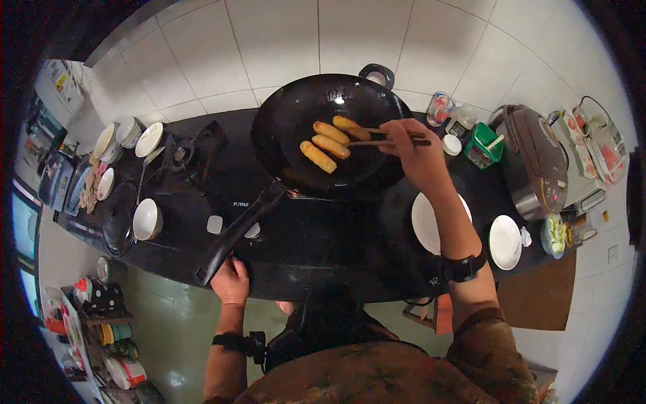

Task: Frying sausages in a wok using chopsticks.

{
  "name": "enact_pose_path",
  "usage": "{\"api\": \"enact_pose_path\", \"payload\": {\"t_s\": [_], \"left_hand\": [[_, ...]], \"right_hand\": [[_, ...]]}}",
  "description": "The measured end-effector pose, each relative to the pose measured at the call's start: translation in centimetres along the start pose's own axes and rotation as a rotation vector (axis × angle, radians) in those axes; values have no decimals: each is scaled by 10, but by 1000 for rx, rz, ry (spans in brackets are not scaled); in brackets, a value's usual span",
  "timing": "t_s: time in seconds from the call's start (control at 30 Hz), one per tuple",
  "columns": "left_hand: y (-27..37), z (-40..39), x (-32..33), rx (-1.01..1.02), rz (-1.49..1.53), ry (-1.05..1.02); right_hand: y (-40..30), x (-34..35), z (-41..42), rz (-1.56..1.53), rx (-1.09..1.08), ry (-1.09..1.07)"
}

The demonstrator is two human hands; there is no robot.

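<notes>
A large black wok (287, 111) stands on the stove, its long handle (242, 224) pointing down-left. Several golden-brown, roll-shaped pieces of food (318, 157) lie in its middle. My right hand (409, 146) is above the wok's right side, closed on a pair of wooden chopsticks (371, 143); their tips touch or reach the pieces at the right of the group. My left hand (231, 280) is at the counter's front edge beside the end of the wok handle; its fingers are partly hidden, and whether they grip the handle is unclear.
White plates (424, 222) (504, 242) lie right of the stove. A rice cooker (535, 156), a green container (482, 146) and jars (462, 121) stand behind them. Left are a second burner (180, 154), a white bowl (148, 219), a dark lid (120, 219) and stacked bowls (128, 132). A tiled wall rises behind.
</notes>
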State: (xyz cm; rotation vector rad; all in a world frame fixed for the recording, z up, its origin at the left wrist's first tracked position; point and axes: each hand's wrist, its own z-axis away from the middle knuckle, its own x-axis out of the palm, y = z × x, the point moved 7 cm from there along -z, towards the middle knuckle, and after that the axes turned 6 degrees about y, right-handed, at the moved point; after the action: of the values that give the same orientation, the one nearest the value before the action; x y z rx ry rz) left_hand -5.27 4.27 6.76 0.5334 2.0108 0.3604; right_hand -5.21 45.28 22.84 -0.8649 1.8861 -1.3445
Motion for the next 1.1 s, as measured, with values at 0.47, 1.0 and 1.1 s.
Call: {"api": "enact_pose_path", "payload": {"t_s": [0.47,1.0,1.1], "left_hand": [[0,0,2,17,-20,-29],[-5,2,2,66,-38,23],[-5,2,2,84,-36,42]], "right_hand": [[-11,14,7,135,-195,-104],[19,10,-12,-186,31,42],[21,1,-10,-175,96,116]]}}
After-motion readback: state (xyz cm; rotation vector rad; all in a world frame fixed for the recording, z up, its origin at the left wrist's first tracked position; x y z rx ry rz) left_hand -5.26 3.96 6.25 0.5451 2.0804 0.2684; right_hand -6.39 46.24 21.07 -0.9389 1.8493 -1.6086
